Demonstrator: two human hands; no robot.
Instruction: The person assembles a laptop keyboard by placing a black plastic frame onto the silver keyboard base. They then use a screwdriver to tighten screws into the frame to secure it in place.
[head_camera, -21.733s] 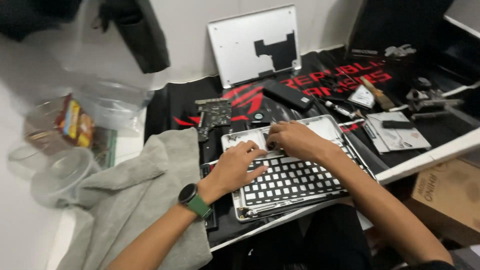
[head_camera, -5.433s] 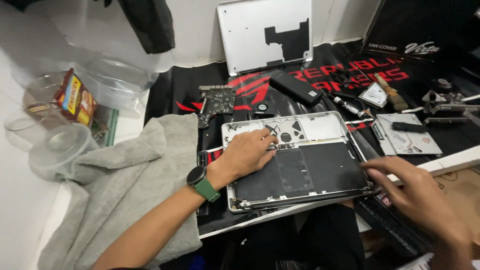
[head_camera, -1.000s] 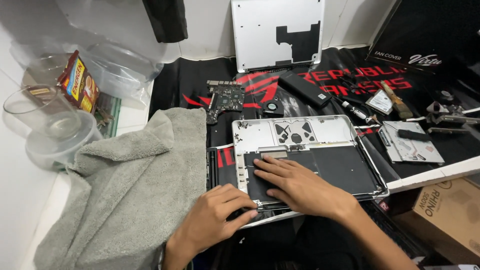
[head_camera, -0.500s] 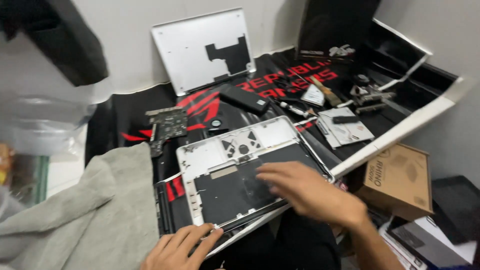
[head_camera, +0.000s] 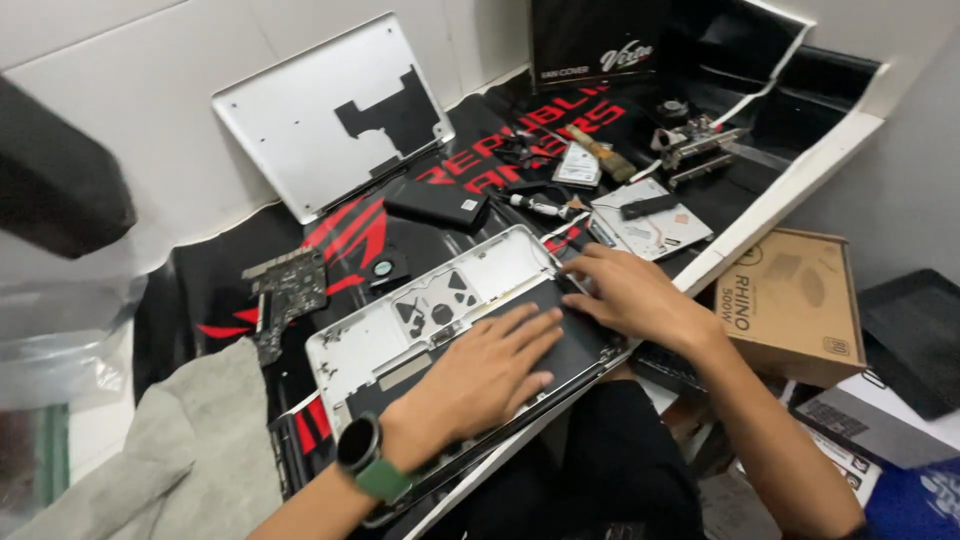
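An opened silver laptop case (head_camera: 400, 340) lies upside down on a black and red desk mat (head_camera: 330, 235), its dark inner panel exposed. My left hand (head_camera: 480, 370), with a green-strapped watch at the wrist, lies flat on that dark panel, fingers spread. My right hand (head_camera: 625, 290) rests on the case's right edge, fingertips curled onto the rim near the corner. Neither hand holds anything loose.
The silver bottom cover (head_camera: 330, 115) leans against the wall. A circuit board (head_camera: 285, 290), small fan (head_camera: 385, 270), black battery block (head_camera: 437, 203), brush (head_camera: 597, 152) and metal parts (head_camera: 690, 145) lie on the mat. Grey cloth (head_camera: 160, 460) at left; cardboard box (head_camera: 795, 300) at right.
My left hand came up from the case's front edge and now lies flat on the dark panel. My right hand shifted to the case's right edge. The camera swung right.
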